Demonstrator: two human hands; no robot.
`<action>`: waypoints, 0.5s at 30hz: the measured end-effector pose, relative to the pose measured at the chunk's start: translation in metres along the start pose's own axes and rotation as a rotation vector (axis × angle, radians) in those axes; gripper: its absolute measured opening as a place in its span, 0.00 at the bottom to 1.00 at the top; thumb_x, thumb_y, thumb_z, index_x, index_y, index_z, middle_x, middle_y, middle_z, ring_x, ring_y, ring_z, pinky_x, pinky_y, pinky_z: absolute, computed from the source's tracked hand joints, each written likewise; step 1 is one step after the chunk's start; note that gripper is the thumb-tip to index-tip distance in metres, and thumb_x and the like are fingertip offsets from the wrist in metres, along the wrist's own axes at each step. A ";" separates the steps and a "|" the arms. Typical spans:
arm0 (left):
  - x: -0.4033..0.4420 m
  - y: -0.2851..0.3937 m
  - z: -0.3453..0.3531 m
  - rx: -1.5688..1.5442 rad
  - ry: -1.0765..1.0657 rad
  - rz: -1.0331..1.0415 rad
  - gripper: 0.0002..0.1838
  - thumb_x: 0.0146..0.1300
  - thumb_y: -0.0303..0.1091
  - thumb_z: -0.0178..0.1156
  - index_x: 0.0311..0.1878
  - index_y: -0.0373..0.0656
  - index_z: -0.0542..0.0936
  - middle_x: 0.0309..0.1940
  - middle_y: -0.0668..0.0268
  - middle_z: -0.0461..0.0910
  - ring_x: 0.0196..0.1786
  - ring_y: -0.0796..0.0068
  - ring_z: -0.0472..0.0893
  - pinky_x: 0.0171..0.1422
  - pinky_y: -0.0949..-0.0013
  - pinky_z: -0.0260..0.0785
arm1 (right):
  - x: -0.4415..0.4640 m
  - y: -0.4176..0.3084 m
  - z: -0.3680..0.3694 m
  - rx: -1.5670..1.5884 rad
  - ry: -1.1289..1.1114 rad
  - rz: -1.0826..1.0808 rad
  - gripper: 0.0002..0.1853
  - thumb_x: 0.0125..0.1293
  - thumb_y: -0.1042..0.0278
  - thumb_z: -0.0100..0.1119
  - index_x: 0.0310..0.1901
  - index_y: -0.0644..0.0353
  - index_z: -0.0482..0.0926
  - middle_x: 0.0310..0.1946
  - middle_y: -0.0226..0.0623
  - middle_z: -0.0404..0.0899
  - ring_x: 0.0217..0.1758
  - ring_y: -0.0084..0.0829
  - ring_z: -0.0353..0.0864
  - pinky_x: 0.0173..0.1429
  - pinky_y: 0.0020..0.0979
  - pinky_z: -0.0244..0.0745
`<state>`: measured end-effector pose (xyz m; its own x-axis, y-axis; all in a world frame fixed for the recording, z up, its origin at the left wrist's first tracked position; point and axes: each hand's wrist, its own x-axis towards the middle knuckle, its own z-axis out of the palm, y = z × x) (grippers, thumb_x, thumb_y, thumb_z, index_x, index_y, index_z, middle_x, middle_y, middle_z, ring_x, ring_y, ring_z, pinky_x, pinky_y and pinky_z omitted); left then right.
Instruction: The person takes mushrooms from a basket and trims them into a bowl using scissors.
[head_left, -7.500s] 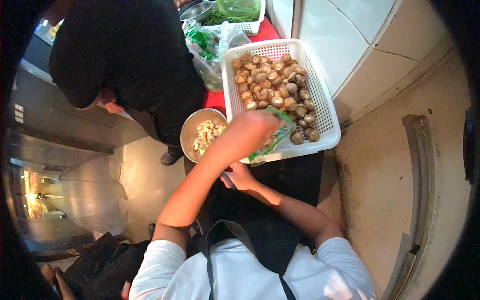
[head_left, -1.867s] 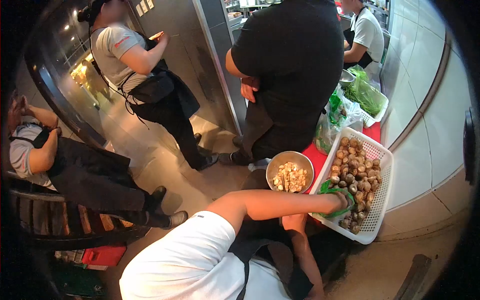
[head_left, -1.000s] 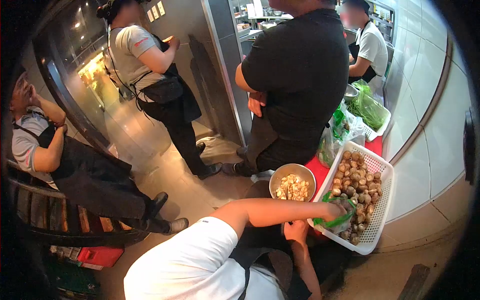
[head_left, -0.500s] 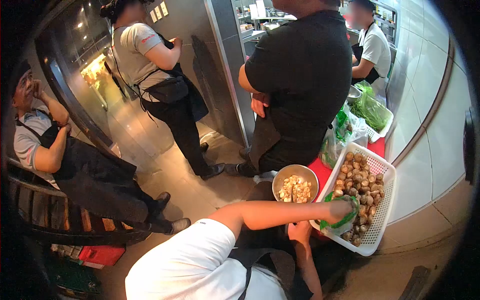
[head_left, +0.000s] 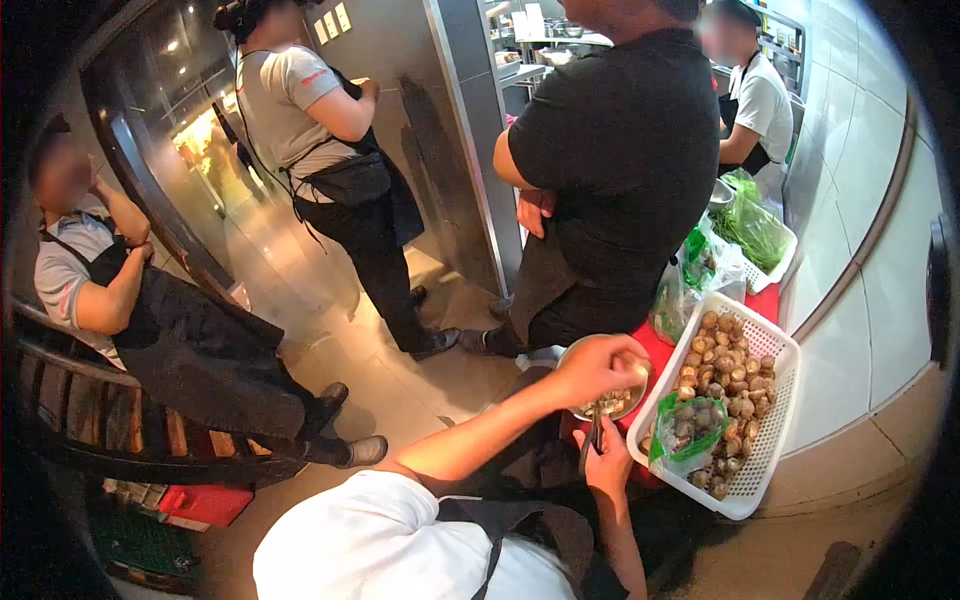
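My left hand (head_left: 602, 368) is over the steel bowl (head_left: 640, 392), its fingers pinched on a small pale piece (head_left: 638, 374). Just below it, my right hand (head_left: 607, 462) is closed around a dark-handled tool (head_left: 597, 432) whose narrow metal end points up toward the bowl; whether it is a knife or scissors I cannot tell. Pale cut pieces lie in the bowl, partly hidden by my left hand. At the right stands a white plastic basket (head_left: 770, 440) of brown mushrooms (head_left: 735, 370). A clear bag with green edges (head_left: 688, 432) rests on them, dark mushrooms inside.
Beyond the basket are a plastic bag (head_left: 675, 300) and a basket of green vegetables (head_left: 755, 235) on a red surface (head_left: 765, 300). Several people stand around: one in black (head_left: 620, 170) close behind the bowl, others left and far right. A tiled wall (head_left: 850, 330) borders the right.
My left hand has left the green-edged bag in the basket and moved left over the bowl, now with a pale piece. My right hand still grips the tool. The bag stays on the mushrooms.
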<state>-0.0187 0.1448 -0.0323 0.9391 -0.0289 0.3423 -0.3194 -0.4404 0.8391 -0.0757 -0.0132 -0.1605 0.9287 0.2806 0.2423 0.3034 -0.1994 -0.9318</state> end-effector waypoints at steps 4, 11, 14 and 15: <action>-0.011 -0.045 -0.020 -0.479 0.110 -0.284 0.17 0.64 0.31 0.72 0.52 0.34 0.82 0.35 0.65 0.86 0.31 0.83 0.80 0.35 0.75 0.74 | -0.002 0.018 0.004 -0.102 -0.014 0.054 0.27 0.57 0.64 0.80 0.55 0.68 0.81 0.33 0.43 0.84 0.32 0.32 0.83 0.39 0.33 0.77; -0.028 -0.066 -0.034 -0.491 0.156 -0.348 0.23 0.70 0.31 0.67 0.66 0.35 0.78 0.42 0.65 0.86 0.39 0.80 0.83 0.49 0.73 0.77 | 0.000 0.016 0.015 0.055 0.070 -0.041 0.28 0.58 0.64 0.79 0.58 0.66 0.80 0.37 0.45 0.86 0.37 0.35 0.86 0.43 0.36 0.79; -0.028 -0.069 -0.033 -0.652 0.141 -0.472 0.20 0.77 0.30 0.57 0.67 0.32 0.75 0.54 0.55 0.83 0.48 0.66 0.88 0.55 0.67 0.83 | -0.002 0.001 0.005 -0.067 0.051 -0.025 0.26 0.58 0.61 0.79 0.55 0.65 0.81 0.38 0.47 0.86 0.40 0.43 0.87 0.46 0.38 0.81; -0.029 -0.072 -0.032 -0.672 0.134 -0.481 0.21 0.76 0.33 0.58 0.68 0.35 0.75 0.53 0.57 0.84 0.50 0.64 0.88 0.55 0.68 0.82 | -0.001 -0.001 0.004 -0.135 0.101 -0.105 0.27 0.57 0.59 0.79 0.54 0.66 0.82 0.36 0.45 0.86 0.37 0.43 0.86 0.43 0.38 0.80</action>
<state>-0.0274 0.2056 -0.0890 0.9828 0.1513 -0.1059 0.0651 0.2527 0.9654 -0.0778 -0.0099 -0.1611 0.9051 0.2125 0.3684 0.4192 -0.3002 -0.8568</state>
